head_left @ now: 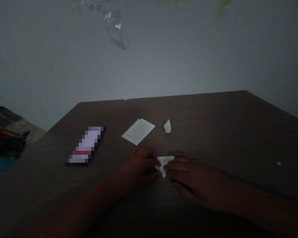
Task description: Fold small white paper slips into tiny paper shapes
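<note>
Grip state, both hands: left grip [143, 165] is curled, thumb and forefinger at the left edge of the small folded paper [167, 159]; can't tell from this angle whether it's pinching or just pressing. Right grip [192, 177] is unclenched, fingers laid out fairly straight over the paper's right side, thumb lower and apart from them.

Paper sits on the bench [208, 115] between the two sets of fingertips: straight edge on the far side, narrowing to a point toward the person, lines of print faintly visible. Partly hidden by fingers.

Beyond the left hand: small stack of printed sheets [138, 131], lying flat, corners not quite lined up. Right of that, apart from it, a crumpled-looking folded paper piece [167, 126]. Phone [85, 145] lies further left, screen pixelated, bright with a red band. Tiny white scrap [278, 163] far right.

Wall [188, 59] behind the bench, clear plastic [115, 29] hanging high on it. Red and blue items past the left edge, too dark to identify.
</note>
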Demonstrator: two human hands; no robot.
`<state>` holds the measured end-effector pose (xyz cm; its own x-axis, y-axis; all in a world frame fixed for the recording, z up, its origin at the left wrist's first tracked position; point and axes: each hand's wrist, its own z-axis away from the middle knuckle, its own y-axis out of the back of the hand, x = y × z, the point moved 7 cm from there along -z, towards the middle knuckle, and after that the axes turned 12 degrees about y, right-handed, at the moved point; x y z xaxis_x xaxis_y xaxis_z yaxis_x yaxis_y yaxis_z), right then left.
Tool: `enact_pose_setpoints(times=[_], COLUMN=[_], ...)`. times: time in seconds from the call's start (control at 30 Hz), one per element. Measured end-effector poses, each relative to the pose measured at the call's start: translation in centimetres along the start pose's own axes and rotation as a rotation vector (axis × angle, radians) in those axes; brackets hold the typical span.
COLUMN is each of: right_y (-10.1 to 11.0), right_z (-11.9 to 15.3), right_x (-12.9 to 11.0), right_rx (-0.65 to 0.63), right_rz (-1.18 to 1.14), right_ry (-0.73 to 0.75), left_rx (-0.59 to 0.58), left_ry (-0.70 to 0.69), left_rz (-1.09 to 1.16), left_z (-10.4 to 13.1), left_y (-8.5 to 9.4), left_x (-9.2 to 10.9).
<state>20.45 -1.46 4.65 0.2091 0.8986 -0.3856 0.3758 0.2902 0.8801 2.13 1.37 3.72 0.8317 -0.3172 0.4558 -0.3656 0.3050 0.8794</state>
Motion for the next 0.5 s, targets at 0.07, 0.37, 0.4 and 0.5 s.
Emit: enact_pose_setpoints(times=[0.07,0.37,0.4,0.5], right_y=[-0.03,-0.27,-0.4,-0.71], right_z=[0.04,-0.29,-0.34,-0.34], right_x=[0.02,-0.32,-0.35,-0.45], right_rx=[-0.009,-0.058,-0.059,-0.051], right_rz=[-0.006,0.053,0.068,0.105], right_ry=[0.0,0.053,0.05,0.044], left_rx=[0.009,-0.015,-0.004,0.031], left_ry=[0.008,0.018,0.019,0.024], left_rz=[0.006,0.054,0.056,0.064], left_z=[-0.04,-0.27,-0.22,-0.08], left_y=[0.01,-0.37,-0.31,-0.09], left_x=[-0.07,-0.51,-0.4,0.03])
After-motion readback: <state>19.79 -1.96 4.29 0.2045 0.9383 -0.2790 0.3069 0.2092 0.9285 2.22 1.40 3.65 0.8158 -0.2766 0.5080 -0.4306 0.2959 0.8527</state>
